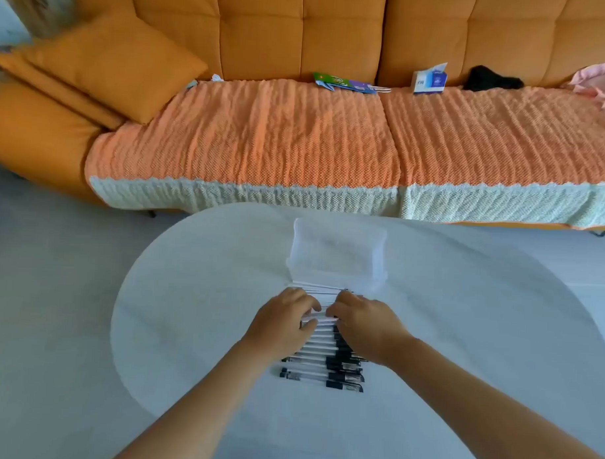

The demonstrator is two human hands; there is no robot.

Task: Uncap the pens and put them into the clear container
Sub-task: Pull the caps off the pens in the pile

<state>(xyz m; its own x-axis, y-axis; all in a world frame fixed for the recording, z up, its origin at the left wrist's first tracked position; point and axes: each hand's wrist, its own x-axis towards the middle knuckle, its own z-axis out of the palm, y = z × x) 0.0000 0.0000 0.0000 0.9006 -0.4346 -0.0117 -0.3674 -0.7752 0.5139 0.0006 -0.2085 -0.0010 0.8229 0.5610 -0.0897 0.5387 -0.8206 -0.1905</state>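
A row of black-capped pens (324, 364) is lying at the centre of the frame on the white counter (462, 320), just below the clear container (338, 254). The left hand (281, 319) and right hand (366, 324) are gripping one pen (320, 318) between them, fingers (307, 303) curling round it. On the orange sofa (297, 133) at the upper right, a blue-and-white box (429, 79) is standing, its writing too blurred to read.

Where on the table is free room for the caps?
Bare table lies left of the left hand and right of the right hand. Crowded middle: pen row up to the clear container.
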